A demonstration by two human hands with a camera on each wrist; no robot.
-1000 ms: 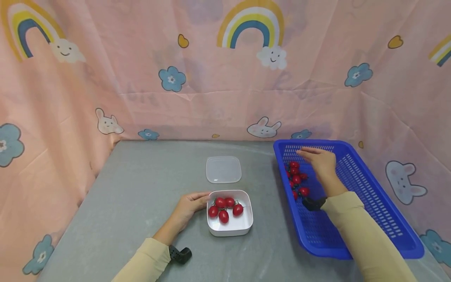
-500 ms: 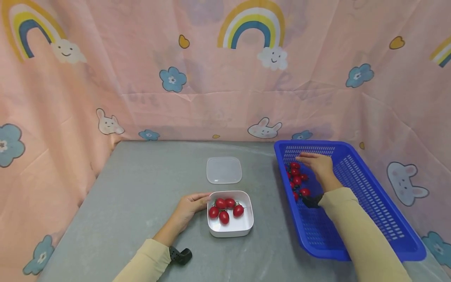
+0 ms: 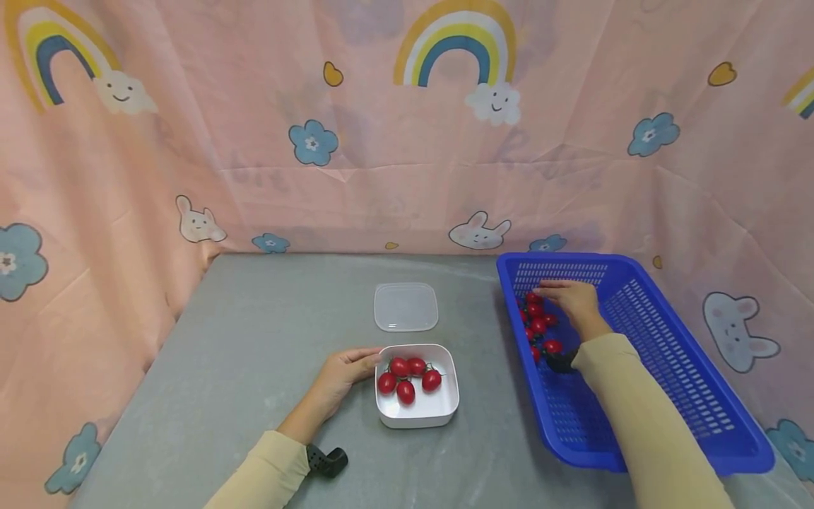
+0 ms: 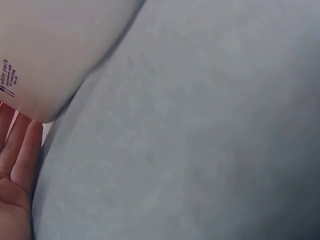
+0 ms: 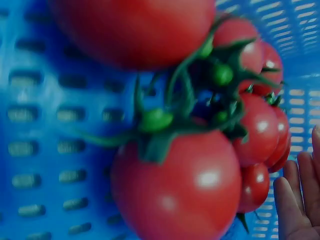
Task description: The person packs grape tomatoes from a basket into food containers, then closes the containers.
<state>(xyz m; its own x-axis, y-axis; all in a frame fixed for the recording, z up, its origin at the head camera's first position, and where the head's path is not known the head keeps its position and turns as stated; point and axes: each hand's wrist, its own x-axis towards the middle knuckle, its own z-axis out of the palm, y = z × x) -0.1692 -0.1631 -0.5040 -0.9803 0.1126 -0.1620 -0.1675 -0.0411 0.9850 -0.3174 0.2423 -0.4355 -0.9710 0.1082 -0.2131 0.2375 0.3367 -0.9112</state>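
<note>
Screened-off work spot, room type unclear, pink rainbow-and-rabbit cloth (image 3: 394, 194) around a grey table (image 3: 273, 311)

And right here on the wall of my white food box (image 4: 65, 45) I'm reading small dark lettering (image 4: 5, 72), "white pack" first, then finer, slightly blurred lines I make out as "microwave safe by removing the lid", with a thin-stroked dark symbol (image 4: 8, 91) beside them, partly cut off.
</note>
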